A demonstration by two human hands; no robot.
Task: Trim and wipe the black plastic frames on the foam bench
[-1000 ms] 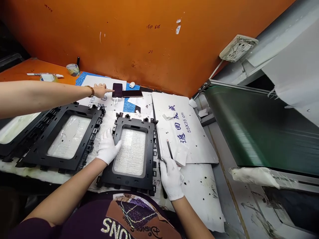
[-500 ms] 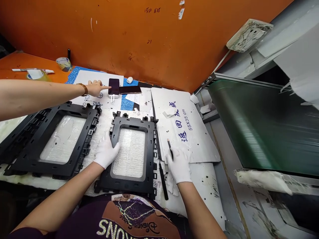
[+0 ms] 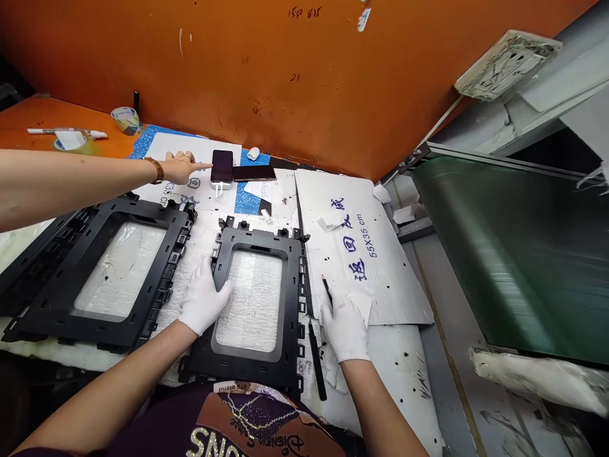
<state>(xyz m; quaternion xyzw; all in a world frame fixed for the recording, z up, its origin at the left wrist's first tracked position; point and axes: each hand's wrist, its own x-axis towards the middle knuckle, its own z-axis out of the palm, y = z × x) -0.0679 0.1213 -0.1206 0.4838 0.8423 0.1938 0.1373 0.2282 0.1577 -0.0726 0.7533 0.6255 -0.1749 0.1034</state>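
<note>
A black plastic frame (image 3: 292, 298) with a rectangular opening lies flat in front of me. My left hand (image 3: 204, 297), in a white glove, holds its left side, thumb over the inner edge and fingers outside. My right hand (image 3: 346, 327), also gloved, is closed round a thin black pencil-like tool (image 3: 327, 289), tip pointing away, over the white board (image 3: 399, 279) right of the frame. A black strip-like tool (image 3: 316, 362) lies between the frame and my right hand. Another person's bare hand (image 3: 183, 168) points at a dark phone (image 3: 222, 166) at the back.
More black frames (image 3: 109, 330) lie at the left. Behind are a second phone (image 3: 254, 172), tape rolls (image 3: 126, 119) and a white marker (image 3: 42, 131) near the orange wall (image 3: 214, 70). A green conveyor belt (image 3: 485, 254) runs at the right.
The view has shifted slightly, so most things sit a little further right or lower. Both my hands keep their holds, and the other person's finger still points at the phone.
</note>
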